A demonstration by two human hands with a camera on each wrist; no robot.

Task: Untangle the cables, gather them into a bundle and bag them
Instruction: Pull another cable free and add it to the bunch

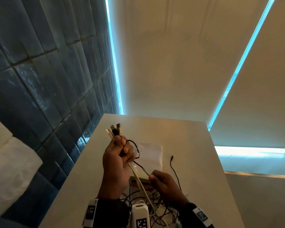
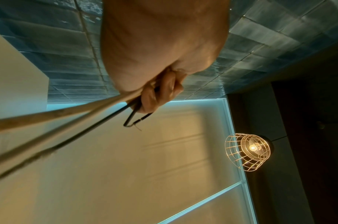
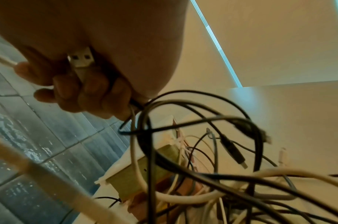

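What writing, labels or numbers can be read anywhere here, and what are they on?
No readable words or numbers in any view.
Left wristband: a black-and-white square marker pattern, no letters.
Right wristband: the same kind of marker, no letters.
White device between the wrists: a square marker pattern, no text.
USB plugs gripped by the left hand: no print legible.
USB plug in the right hand: no marking legible.

Head view looks forward over the table (image 1: 179,145) toward tiled wall and blinds; left wrist view, close under the left hand (image 2: 160,50), faces upward to a caged lamp (image 2: 247,151); right wrist view looks closely past the right hand (image 3: 91,45) onto tangled cables (image 3: 202,159), sharing wall and blinds.
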